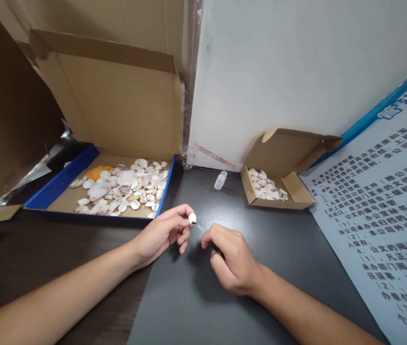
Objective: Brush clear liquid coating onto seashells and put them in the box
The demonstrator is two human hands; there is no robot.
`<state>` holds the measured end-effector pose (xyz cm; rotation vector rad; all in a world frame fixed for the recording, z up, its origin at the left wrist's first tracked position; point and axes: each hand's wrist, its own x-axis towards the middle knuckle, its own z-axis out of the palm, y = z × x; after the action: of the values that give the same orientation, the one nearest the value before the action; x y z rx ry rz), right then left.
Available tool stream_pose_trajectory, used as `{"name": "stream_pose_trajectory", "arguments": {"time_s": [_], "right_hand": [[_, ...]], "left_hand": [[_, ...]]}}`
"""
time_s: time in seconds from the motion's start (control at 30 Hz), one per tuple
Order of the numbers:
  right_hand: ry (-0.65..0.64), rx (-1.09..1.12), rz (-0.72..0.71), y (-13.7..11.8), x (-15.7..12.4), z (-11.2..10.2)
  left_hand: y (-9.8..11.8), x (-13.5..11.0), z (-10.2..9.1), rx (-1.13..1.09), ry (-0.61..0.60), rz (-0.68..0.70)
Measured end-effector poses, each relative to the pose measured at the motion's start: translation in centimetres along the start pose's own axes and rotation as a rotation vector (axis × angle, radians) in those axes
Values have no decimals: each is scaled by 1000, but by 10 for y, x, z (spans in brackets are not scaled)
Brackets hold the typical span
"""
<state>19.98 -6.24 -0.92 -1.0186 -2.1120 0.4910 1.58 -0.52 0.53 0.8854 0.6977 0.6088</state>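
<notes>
Between the thumb and fingertips of my left hand (169,230) is a small white seashell (192,218), held above the table. My right hand (232,258) is closed round a small brush (199,227), whose thin clear stem and dark tip reach the shell's lower edge. Most of the brush's handle is hidden in my fingers. Beyond my hands stands a small clear glass bottle (220,180) with a white label and no cap on it.
At the left, an open blue-edged cardboard box (59,203) holds many shells (127,187). A smaller open carton (275,204) with white shells (266,186) sits at the back right. A white panel (261,72) rises behind, and a printed sheet (376,215) lies along the right.
</notes>
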Motion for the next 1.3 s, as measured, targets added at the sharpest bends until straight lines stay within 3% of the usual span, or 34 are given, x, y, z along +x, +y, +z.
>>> {"name": "stream_pose_trajectory", "arguments": {"time_s": [0.1,0.27,0.43,0.63,0.77,0.9,1.07,1.23,1.3], "right_hand": [[29,-5,44,-1,1,0],[13,53,-95,-3,1,0],[57,41,-3,-2,2,-1],[-7,66,-69,-4,1,-1],[86,3,-3,-4,2,0],[69,45,-111,-3,2,0],[105,-22,2,-4,3,0],[48,3,-100,-5,2,0],[52,-20,-60,-4,2,0]], "left_hand": [[-1,1,-1,0,14,5],[-1,1,0,1,22,-4],[-1,1,0,15,29,5],[-2,1,-2,26,21,-16],[-3,1,-2,48,14,-20],[-4,1,-2,48,14,-16],[-5,1,-4,55,5,-13],[-3,1,-3,55,8,-9],[-2,1,-1,58,8,-10]]}}
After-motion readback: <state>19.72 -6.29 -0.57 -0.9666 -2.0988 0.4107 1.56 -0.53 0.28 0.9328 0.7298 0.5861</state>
